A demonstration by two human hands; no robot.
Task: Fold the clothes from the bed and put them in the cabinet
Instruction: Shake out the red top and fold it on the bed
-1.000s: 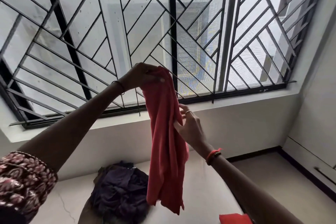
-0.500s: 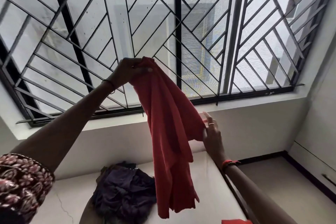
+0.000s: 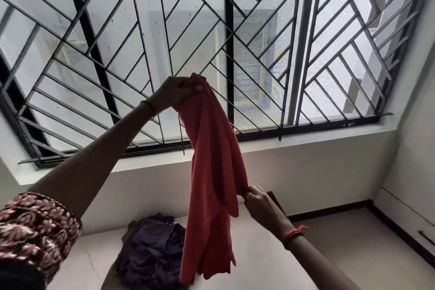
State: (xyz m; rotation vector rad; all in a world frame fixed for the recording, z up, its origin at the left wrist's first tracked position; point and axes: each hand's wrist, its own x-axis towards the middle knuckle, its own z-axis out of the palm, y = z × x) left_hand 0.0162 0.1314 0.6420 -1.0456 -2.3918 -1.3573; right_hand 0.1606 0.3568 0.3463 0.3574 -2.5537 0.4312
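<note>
From the head view, a long red soft-fabric garment (image 3: 211, 167) hung in loose vertical folds in front of the black metal window grille (image 3: 294, 54), its ragged lower edge dangling above the pale bed surface (image 3: 270, 266). The left hand (image 3: 175, 92) clutched its bunched top, raised high. The right hand (image 3: 257, 200) pinched the garment's right edge partway down. A crumpled dark purple heap of clothes (image 3: 150, 252) lay on the bed below.

Red garment (image 3: 213, 162) aloft in left hand (image 3: 175, 90), right hand (image 3: 257, 200) at its edge, above dark clothes (image 3: 150, 252).
</note>
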